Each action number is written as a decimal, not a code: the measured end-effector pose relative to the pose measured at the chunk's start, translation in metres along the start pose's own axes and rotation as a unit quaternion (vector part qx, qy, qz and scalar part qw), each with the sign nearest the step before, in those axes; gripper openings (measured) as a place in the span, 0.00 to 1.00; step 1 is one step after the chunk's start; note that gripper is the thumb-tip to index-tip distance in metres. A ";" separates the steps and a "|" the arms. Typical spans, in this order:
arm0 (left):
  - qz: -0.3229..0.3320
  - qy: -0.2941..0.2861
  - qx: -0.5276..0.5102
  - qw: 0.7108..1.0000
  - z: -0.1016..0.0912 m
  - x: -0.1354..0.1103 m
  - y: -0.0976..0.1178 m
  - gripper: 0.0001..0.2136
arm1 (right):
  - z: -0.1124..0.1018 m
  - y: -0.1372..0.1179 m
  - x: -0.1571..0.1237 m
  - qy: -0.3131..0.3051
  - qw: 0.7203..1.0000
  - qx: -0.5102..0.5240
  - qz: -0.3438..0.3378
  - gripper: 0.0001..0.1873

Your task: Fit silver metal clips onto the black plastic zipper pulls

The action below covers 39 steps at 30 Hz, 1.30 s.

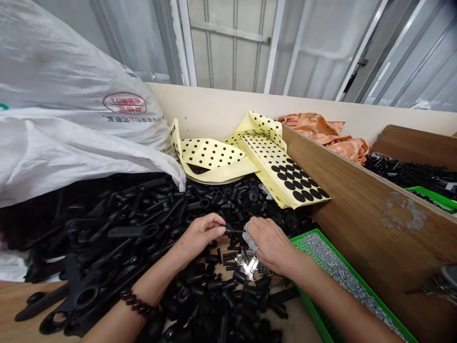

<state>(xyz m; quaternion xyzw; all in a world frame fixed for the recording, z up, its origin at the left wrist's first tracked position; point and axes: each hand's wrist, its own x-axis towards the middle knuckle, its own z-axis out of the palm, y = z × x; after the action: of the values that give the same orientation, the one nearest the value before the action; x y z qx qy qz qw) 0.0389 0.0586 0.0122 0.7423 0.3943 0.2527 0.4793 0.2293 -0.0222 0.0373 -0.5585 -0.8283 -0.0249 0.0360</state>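
Note:
My left hand [202,234] is closed in a pinch on a small black plastic part [231,231] held over a heap of black plastic pieces [121,238]. My right hand [269,245] is curled right beside it, fingertips meeting the same part, with small shiny metal clips [248,264] showing beneath the palm. A dark bead bracelet [137,303] sits on my left wrist.
A big white woven sack [71,119] lies at the left. Yellow sheets of black round stickers [282,171] rest behind the heap. A green tray of small silver screws [342,276] stands at the right, beside a brown wooden divider [357,200]. An orange bag [321,128] lies beyond.

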 end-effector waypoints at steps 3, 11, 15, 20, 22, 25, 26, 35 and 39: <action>-0.023 0.012 -0.080 0.996 0.001 -0.008 0.006 0.10 | -0.004 -0.005 0.001 0.001 1.000 0.000 -0.007 0.09; -0.058 -0.011 -0.177 0.982 0.014 -0.026 0.020 0.10 | 0.000 -0.015 -0.002 0.031 0.999 -0.003 -0.027 0.05; -0.075 -0.004 -0.226 0.971 0.015 -0.036 0.024 0.11 | 0.003 -0.016 -0.005 0.077 0.996 0.031 -0.036 0.05; -0.105 -0.024 -0.298 0.948 0.017 -0.050 0.022 0.12 | 0.006 -0.022 -0.015 0.135 0.985 0.032 -0.106 0.08; -0.116 -0.028 -0.323 0.939 0.019 -0.057 0.020 0.12 | 0.008 -0.025 -0.019 0.125 0.983 0.070 -0.114 0.08; -0.117 -0.014 -0.320 0.940 0.023 -0.066 0.020 0.12 | 0.009 -0.028 -0.024 0.098 0.978 0.147 -0.115 0.06; -0.112 -0.006 -0.308 0.945 0.024 -0.068 0.020 0.12 | 0.009 -0.029 -0.025 0.091 0.974 0.172 -0.114 0.06; 0.061 0.069 -0.034 0.995 0.026 -0.081 0.022 0.07 | 0.018 -0.042 -0.030 0.030 0.873 0.486 0.044 0.13; 0.119 0.090 0.044 0.988 0.027 -0.090 0.020 0.08 | 0.025 -0.047 -0.036 0.024 0.846 0.526 0.082 0.13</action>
<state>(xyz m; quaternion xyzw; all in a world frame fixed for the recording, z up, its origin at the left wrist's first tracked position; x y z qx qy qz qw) 0.0154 -0.0346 0.0197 0.7788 0.3550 0.3562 0.3750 0.1984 -0.0716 0.0093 -0.5209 -0.6675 0.4039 0.3463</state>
